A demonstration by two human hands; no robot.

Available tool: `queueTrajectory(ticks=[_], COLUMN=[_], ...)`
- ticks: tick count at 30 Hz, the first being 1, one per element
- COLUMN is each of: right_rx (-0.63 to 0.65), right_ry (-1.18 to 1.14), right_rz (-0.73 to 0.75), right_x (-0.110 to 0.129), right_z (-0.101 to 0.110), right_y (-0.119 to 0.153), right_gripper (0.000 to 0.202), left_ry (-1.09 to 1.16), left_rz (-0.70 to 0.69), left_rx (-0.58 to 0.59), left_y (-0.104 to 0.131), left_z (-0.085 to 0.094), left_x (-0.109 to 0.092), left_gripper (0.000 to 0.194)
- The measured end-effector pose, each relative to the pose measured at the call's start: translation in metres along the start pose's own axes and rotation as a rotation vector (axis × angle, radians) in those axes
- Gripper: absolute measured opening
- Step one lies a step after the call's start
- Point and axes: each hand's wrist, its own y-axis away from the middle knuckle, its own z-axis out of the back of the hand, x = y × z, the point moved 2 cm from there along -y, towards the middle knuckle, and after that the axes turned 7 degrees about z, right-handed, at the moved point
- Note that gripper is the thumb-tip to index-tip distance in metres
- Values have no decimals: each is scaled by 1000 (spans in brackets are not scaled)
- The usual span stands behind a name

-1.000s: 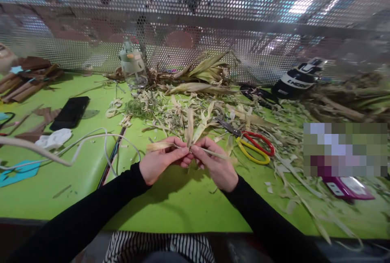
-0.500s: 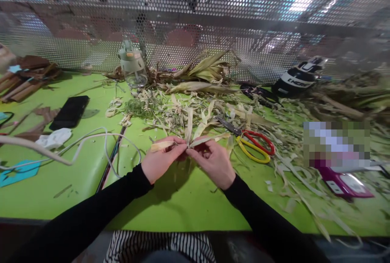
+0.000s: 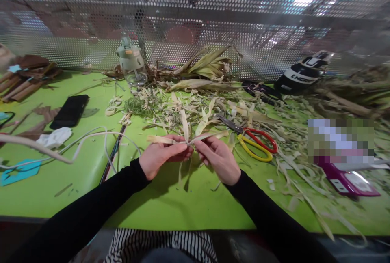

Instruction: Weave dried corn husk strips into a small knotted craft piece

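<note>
Pale dried corn husk strips (image 3: 184, 124) meet at a point between my two hands, just above the green tabletop. My left hand (image 3: 164, 155) pinches the husks where they join, thumb on top; one strip sticks out to the left past its fingers. With thumb and fingers closed, my right hand (image 3: 217, 157) grips a strip (image 3: 210, 135) that runs to the right from the join. Thin ends hang below the hands. Scissors (image 3: 246, 139) with one red and one yellow handle lie to the right of my right hand.
Husk scraps (image 3: 170, 106) cover the table's middle and right. Behind them stand a clear bottle (image 3: 133, 66) and a tilted black bottle (image 3: 301, 74) by a perforated metal screen (image 3: 189, 23). A phone (image 3: 70, 111), white cable (image 3: 73, 157) and tissue (image 3: 55, 137) lie left; a magenta object (image 3: 350, 182) right.
My right hand has shifted slightly to the right, away from my left hand, with its strip. Hanging husk ends now show more clearly below the join. My left hand stays nearly in place.
</note>
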Motion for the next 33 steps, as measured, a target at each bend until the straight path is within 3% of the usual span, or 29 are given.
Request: queueTrajectory(ticks=[7, 11, 14, 18, 22, 27, 33], right_rx=[-20, -36, 53, 165, 180, 312, 433], right_ry=[274, 199, 142, 328, 424, 390, 366], right_rz=[124, 35, -43, 15, 114, 228, 254], right_x=[9, 9, 7, 7, 10, 19, 22], right_z=[-3, -2, -5, -15, -21, -19, -14], right_y=[5, 6, 6, 6, 8, 13, 11], right_gripper=[45, 46, 48, 48, 37, 37, 37], left_ry=[-240, -225, -48, 136, 90, 14, 9], left_rz=[-62, -94, -66, -87, -88, -52, -23], left_rx=[-12, -16, -9, -47, -55, -64, -69], left_y=[-1, -1, -3, -5, -5, -3, 0], left_z=[-2, 0, 2, 3, 1, 4, 6], left_x=[2, 1, 2, 1, 2, 4, 1], left_gripper=[17, 18, 15, 16, 19, 22, 26])
